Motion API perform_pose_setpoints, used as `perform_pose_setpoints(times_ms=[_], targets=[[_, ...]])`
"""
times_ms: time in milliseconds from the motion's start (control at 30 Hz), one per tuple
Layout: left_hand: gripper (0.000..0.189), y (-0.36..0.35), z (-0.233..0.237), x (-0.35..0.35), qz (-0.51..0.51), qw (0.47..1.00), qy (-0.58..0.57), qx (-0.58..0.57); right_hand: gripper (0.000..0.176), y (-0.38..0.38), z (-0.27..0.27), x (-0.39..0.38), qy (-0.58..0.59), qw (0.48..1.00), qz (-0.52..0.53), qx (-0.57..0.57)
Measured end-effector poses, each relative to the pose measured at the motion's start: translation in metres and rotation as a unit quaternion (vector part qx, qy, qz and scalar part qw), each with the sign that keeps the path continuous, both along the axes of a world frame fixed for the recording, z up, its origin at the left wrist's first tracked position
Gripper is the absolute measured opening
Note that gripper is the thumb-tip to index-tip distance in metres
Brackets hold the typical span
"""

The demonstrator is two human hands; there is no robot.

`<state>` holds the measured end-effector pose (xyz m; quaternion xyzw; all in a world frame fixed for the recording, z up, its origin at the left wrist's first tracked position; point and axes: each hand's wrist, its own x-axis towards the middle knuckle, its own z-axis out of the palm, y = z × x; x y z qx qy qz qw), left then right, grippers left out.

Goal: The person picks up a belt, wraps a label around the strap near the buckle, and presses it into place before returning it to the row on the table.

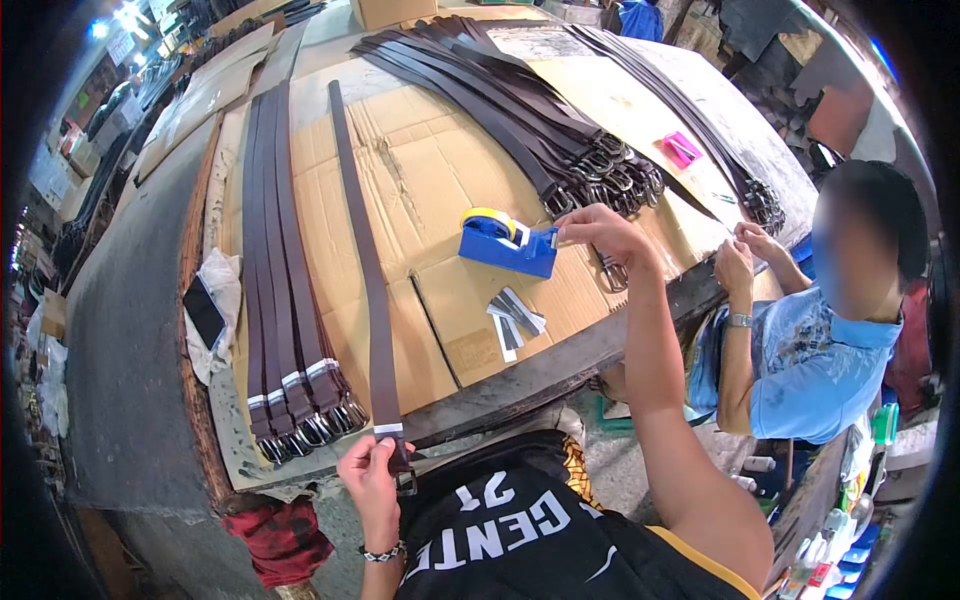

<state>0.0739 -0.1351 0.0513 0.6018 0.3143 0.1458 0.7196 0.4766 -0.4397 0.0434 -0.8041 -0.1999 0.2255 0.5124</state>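
Note:
My left hand (372,480) pinches a dark brown belt (372,290) just above its buckle, at the table's near edge. A white label band (388,428) crosses the belt by my fingers, and the strap runs away across the cardboard. My right hand (608,235) is at the cutter end of a blue tape dispenser (512,252), its fingertips pressed together on the tape end, which is barely visible. A yellow-rimmed tape roll (488,222) sits in the dispenser. Grey and white label strips (516,320) lie loose in front of it.
Several labelled belts (285,260) lie side by side on the left. A big belt pile (500,110) and thinner belts (680,110) lie farther back. A phone (205,313) rests on white cloth. A co-worker in a blue shirt (825,370) handles something small on the right, near a pink box (682,151).

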Motion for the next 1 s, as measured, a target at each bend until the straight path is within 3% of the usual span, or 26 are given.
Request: perform_pose_setpoints(times_ms=[167, 467, 1000], targets=[[0.016, 0.000, -0.004, 0.000, -0.002, 1.000, -0.011, -0.001, 0.033, 0.002, 0.009, -0.019, 0.054, 0.998, -0.018, 0.020], [0.016, 0.001, -0.003, -0.002, 0.003, 1.000, 0.003, 0.001, 0.036, 0.000, -0.002, -0.024, 0.015, 0.998, -0.044, 0.047], [0.015, -0.003, -0.007, -0.001, 0.006, 1.000, -0.009, -0.025, 0.019, -0.004, -0.040, -0.032, 0.029, 0.978, -0.041, 0.202]])
